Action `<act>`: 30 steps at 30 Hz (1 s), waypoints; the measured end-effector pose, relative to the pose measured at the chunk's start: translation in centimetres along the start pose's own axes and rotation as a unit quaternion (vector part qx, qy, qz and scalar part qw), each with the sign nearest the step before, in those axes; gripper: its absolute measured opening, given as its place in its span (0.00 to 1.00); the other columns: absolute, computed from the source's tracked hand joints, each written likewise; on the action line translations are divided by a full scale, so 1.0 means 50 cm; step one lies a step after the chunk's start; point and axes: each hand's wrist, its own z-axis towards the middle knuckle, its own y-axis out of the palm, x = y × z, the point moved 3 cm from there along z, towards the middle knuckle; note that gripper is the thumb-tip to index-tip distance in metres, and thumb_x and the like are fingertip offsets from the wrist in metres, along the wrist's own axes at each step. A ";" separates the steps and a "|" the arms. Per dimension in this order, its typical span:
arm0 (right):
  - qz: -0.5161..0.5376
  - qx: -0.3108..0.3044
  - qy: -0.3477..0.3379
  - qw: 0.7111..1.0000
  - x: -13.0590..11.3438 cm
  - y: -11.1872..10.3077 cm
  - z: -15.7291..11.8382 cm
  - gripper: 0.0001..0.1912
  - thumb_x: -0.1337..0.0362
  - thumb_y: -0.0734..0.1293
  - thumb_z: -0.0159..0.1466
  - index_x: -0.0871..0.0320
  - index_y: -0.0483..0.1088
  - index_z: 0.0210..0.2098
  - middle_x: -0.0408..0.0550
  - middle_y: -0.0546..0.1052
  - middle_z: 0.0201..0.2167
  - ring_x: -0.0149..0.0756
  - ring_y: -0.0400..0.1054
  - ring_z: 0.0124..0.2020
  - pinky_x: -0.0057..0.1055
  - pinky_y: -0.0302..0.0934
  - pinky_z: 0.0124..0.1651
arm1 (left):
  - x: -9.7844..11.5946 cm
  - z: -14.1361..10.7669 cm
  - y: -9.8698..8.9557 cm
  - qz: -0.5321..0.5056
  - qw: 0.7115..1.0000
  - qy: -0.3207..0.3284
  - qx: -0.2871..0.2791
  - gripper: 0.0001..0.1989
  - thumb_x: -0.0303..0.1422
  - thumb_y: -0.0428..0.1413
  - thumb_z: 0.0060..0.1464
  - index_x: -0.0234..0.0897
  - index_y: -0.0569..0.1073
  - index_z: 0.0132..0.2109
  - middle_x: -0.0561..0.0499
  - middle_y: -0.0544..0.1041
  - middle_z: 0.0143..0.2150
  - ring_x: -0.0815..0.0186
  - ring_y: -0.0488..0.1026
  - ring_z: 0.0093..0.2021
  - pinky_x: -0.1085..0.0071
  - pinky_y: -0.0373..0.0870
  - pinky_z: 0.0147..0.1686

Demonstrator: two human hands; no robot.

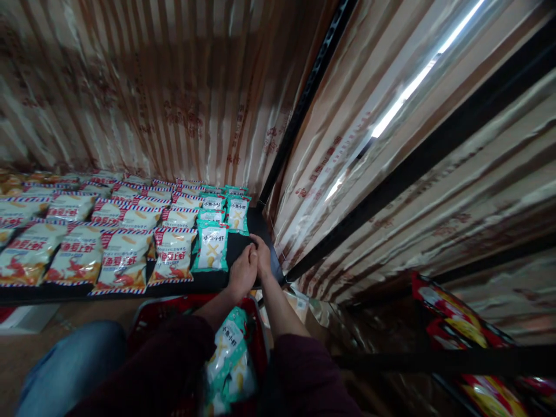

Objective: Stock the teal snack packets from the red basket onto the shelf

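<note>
My left hand (244,270) and my right hand (262,258) are close together, touching, over the right end of a black shelf (237,246). Their fingers are curled in. Anything between them is hidden from me. Just left of them stands a green-and-white snack bag (212,247) at the front edge, with another green snack bag (237,214) behind it to the right. Below my forearms, a red basket (145,310) holds several more green snack bags (230,341), partly covered by my sleeve.
Rows of white snack bags with striped edges (124,262) fill the shelf to the left. A black upright post (289,136) and slanting black bars (391,162) frame the right side. Wrinkled printed sheeting (174,87) hangs behind. Red-and-yellow packets (460,313) sit lower right.
</note>
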 end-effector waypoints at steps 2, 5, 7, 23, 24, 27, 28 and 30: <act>0.001 -0.011 -0.011 1.000 -0.008 -0.008 -0.028 0.20 0.73 0.56 0.56 0.57 0.73 0.42 0.48 0.76 0.45 0.35 0.69 0.47 0.34 0.60 0.54 | -0.005 -0.025 0.001 0.003 1.000 0.008 0.004 0.23 0.35 0.37 0.61 0.33 0.63 0.59 0.42 0.70 0.57 0.60 0.67 0.56 0.66 0.60 0.56; 0.000 -0.025 -0.026 0.999 -0.020 -0.018 -0.072 0.20 0.73 0.56 0.56 0.58 0.74 0.41 0.48 0.76 0.45 0.35 0.68 0.47 0.32 0.59 0.54 | -0.016 -0.061 0.001 0.019 0.999 0.031 0.004 0.23 0.33 0.38 0.60 0.32 0.64 0.58 0.42 0.68 0.58 0.62 0.66 0.57 0.67 0.58 0.57; -0.015 -0.031 -0.039 0.999 -0.028 -0.021 -0.102 0.20 0.73 0.55 0.56 0.59 0.74 0.42 0.49 0.75 0.46 0.35 0.68 0.48 0.33 0.59 0.54 | -0.025 -0.084 0.000 0.034 0.998 0.055 0.002 0.23 0.32 0.38 0.60 0.31 0.64 0.58 0.42 0.68 0.59 0.63 0.65 0.58 0.68 0.57 0.58; -0.091 0.005 -0.067 0.994 -0.021 0.000 -0.389 0.27 0.75 0.56 0.56 0.59 0.65 0.55 0.51 0.60 0.61 0.39 0.48 0.64 0.40 0.45 0.64 | -0.257 -0.266 -0.026 0.106 0.989 0.085 -0.058 0.21 0.36 0.42 0.57 0.31 0.69 0.52 0.39 0.71 0.55 0.58 0.65 0.58 0.60 0.56 0.60; -0.109 0.017 -0.012 0.994 -0.008 0.004 -0.409 0.27 0.74 0.57 0.56 0.61 0.64 0.55 0.54 0.61 0.61 0.41 0.49 0.63 0.41 0.45 0.64 | -0.288 -0.282 -0.030 0.114 0.990 0.051 -0.060 0.21 0.35 0.44 0.55 0.32 0.69 0.51 0.40 0.71 0.55 0.58 0.65 0.58 0.60 0.56 0.60; -0.151 -0.008 0.126 0.980 0.027 0.018 -0.455 0.25 0.73 0.60 0.55 0.65 0.67 0.52 0.60 0.69 0.52 0.47 0.61 0.56 0.42 0.52 0.59 | -0.357 -0.339 -0.044 0.122 0.990 0.020 -0.071 0.21 0.32 0.49 0.47 0.31 0.72 0.48 0.36 0.72 0.53 0.52 0.66 0.57 0.55 0.58 0.58; -0.157 -0.013 0.143 0.977 0.033 0.021 -0.464 0.24 0.73 0.60 0.54 0.65 0.67 0.51 0.61 0.71 0.50 0.48 0.63 0.54 0.42 0.54 0.57 | -0.372 -0.356 -0.046 0.122 0.990 0.014 -0.076 0.21 0.31 0.50 0.45 0.31 0.72 0.47 0.36 0.72 0.53 0.51 0.66 0.56 0.54 0.59 0.58; -0.161 -0.015 0.149 0.975 0.035 0.022 -0.474 0.24 0.74 0.61 0.53 0.64 0.68 0.50 0.61 0.73 0.48 0.48 0.65 0.51 0.42 0.56 0.55 | -0.388 -0.381 -0.045 0.098 0.990 0.024 -0.096 0.23 0.30 0.52 0.39 0.35 0.73 0.47 0.39 0.71 0.55 0.52 0.64 0.59 0.57 0.57 0.59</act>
